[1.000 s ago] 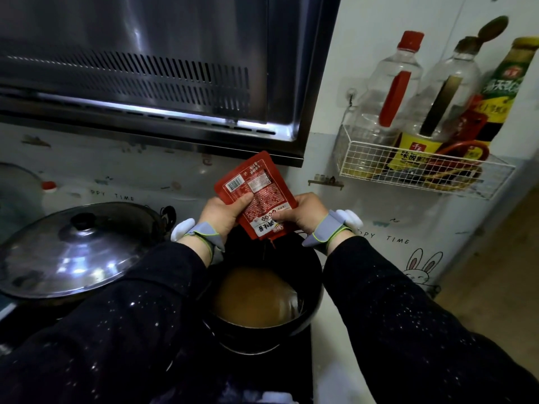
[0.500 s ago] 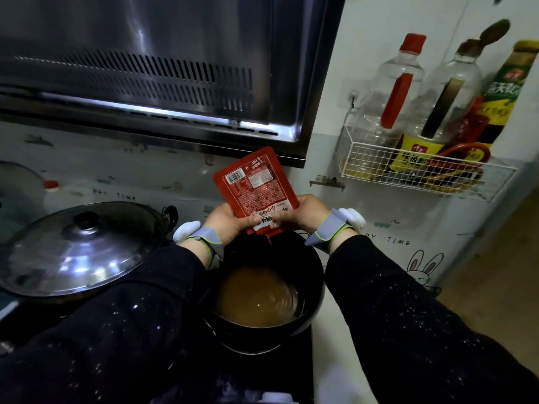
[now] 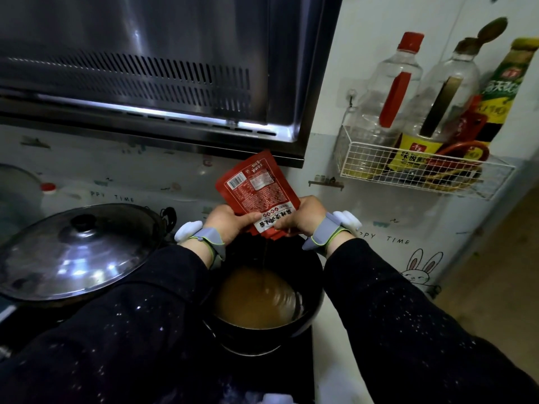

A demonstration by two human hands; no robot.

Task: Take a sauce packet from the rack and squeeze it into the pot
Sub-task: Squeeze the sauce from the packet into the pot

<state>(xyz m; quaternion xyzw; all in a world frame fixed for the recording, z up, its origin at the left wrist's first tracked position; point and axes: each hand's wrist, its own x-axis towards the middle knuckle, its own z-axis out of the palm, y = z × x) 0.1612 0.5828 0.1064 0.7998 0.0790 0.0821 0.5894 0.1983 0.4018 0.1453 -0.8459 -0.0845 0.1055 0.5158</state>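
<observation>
Head view: both hands, left (image 3: 230,221) and right (image 3: 303,218), pinch the red foil sauce packet (image 3: 258,191) above the black pot (image 3: 313,287); squeeze steadily downward, keeping the thin stream centred.

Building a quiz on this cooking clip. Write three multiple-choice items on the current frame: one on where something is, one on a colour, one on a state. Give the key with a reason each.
1. Where is the sauce packet?
A. Lying in the wire rack
B. Held above the open pot
C. Resting on the steel lid

2. What colour is the packet?
A. Red
B. Green
C. Blue

3. What is the state of the packet?
A. Sealed and unopened
B. Opened end down, a thin stream running out
C. Folded flat and set down

Key:
1 B: the left hand and right hand hold it over the pot.
2 A: its printed face is red.
3 B: a thin stream falls from its lower edge into the brown liquid.
</observation>
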